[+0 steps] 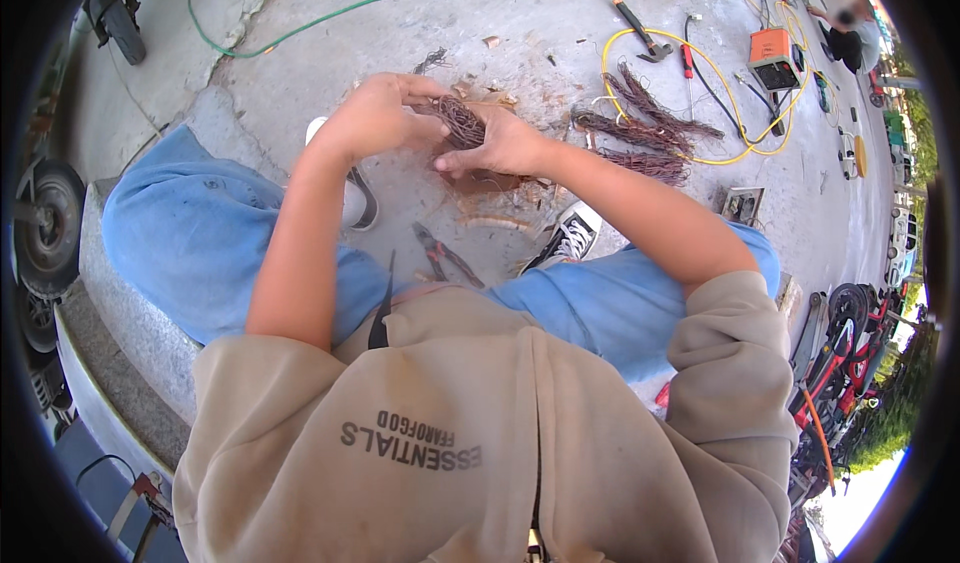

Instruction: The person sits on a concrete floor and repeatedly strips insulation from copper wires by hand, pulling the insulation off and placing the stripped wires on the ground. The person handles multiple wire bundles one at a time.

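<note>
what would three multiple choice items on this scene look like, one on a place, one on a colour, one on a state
1. Where do the red-handled pliers lie?
A. on the concrete ground between the person's shoes
B. on the stone ledge
C. in the left hand

2. What colour is the long cable looped around the loose bundles of brownish wire on the ground?
A. yellow
B. white
C. purple

3. How is the small brownish coil of tangled wire held?
A. lying untouched on the ground
B. gripped between both hands
C. hanging from a hook

Answers:
1 A, the pliers rest on the ground below the hands, between the white shoe and the black sneaker.
2 A, the yellow cable rings those bundles.
3 B, the left hand and right hand both close on the coil.
</note>
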The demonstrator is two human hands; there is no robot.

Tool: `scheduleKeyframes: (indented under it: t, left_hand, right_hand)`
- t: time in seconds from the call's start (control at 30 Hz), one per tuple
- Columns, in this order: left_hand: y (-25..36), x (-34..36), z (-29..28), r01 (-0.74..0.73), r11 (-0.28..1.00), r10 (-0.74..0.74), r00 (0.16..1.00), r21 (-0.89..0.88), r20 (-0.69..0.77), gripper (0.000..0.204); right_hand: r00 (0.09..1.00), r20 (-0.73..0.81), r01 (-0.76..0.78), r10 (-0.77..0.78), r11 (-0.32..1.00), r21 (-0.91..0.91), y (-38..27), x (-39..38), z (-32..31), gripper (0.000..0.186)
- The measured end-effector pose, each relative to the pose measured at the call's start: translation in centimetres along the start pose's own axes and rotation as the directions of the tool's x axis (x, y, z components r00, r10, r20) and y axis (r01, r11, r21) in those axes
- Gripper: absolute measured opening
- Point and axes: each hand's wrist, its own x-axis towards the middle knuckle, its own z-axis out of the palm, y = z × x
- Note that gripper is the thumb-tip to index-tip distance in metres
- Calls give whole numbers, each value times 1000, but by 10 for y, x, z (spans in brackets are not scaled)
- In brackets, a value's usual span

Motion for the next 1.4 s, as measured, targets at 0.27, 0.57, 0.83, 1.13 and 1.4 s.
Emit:
scheduleKeyframes:
  t: [0.27,0.57,0.83,1.13,1.4]
  left_hand:
    - [-17,23,20,73,996,-56,966,56,-251,45]
    - [-214,101,52,121,987,-117,992,-107,41,37]
    - [-157,99,75,315,775,-305,946,-548,113,45]
    - [-193,121,76,374,819,-327,927,-435,183,44]
    - [-179,121,81,301,952,-300,954,-62,25,37]
  right_hand:
    - [932,-251,-349,263,837,-421,40,-27,-83,43]
    - [883,-100,-407,458,642,-649,155,-25,-94,53]
    - [959,3,-161,284,552,-818,170,-2,-72,41]
    - [976,-37,-201,213,833,-516,186,29,-40,32]
    - [946,126,-223,299,882,-416,169,22,-66,55]
